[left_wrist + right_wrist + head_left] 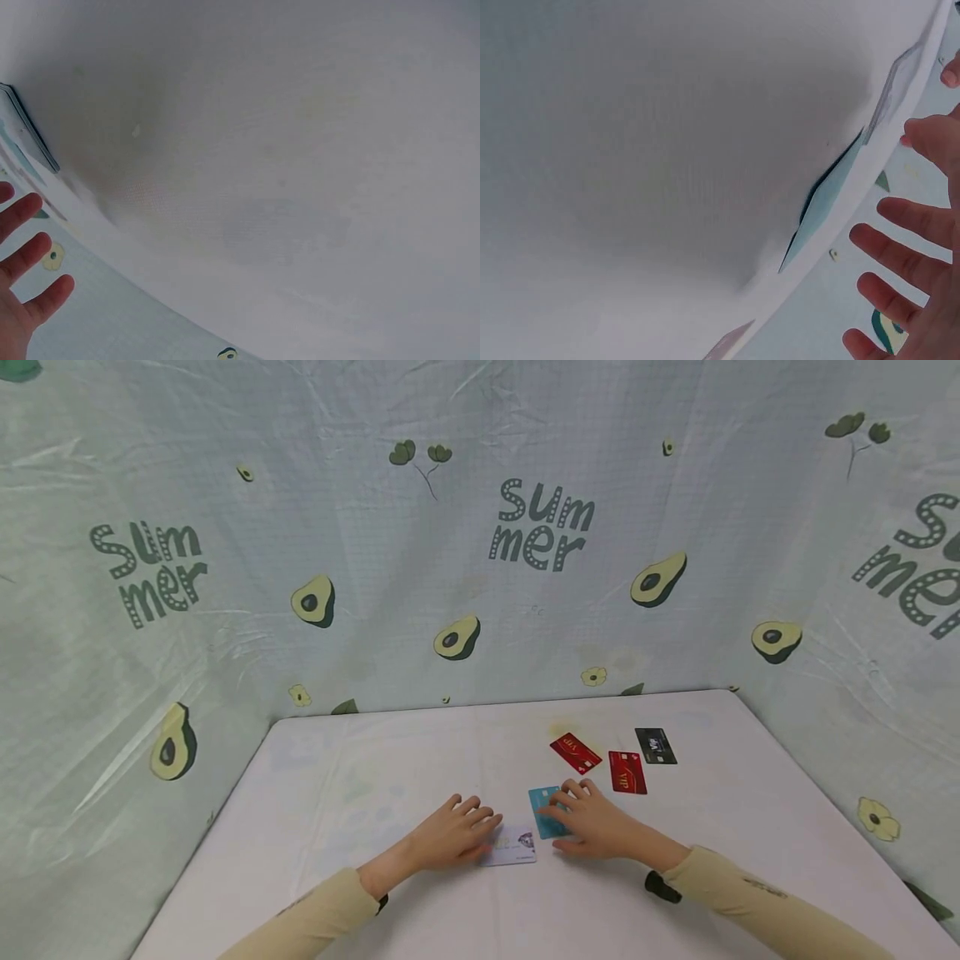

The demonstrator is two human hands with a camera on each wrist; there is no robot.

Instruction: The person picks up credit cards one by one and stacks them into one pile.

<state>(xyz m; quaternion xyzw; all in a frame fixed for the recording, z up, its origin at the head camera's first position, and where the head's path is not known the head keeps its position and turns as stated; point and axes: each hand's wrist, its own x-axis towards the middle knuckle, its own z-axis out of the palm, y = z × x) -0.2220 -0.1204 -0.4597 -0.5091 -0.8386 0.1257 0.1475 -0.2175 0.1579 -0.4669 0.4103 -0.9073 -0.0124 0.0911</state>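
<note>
In the head view my left hand point(459, 835) hovers by a white card point(513, 847) with a dark print at one corner, its fingers over the card's left part. My right hand point(596, 822) is above a blue card point(542, 799) and hides much of it. The left wrist view has the left hand's fingers point(30, 255) spread, apart from a thin stack of cards point(26, 131). In the right wrist view the right hand's fingers point(900, 255) are spread, with a gap to the blue card point(829, 199). Neither hand holds anything.
Beyond the right hand lie a red VIP card point(576, 752), a second red VIP card point(627, 772) and a black VIP card point(656, 746). All rest on a white-covered table point(390, 760). Printed cloth walls point(375, 568) stand behind the table and along both sides.
</note>
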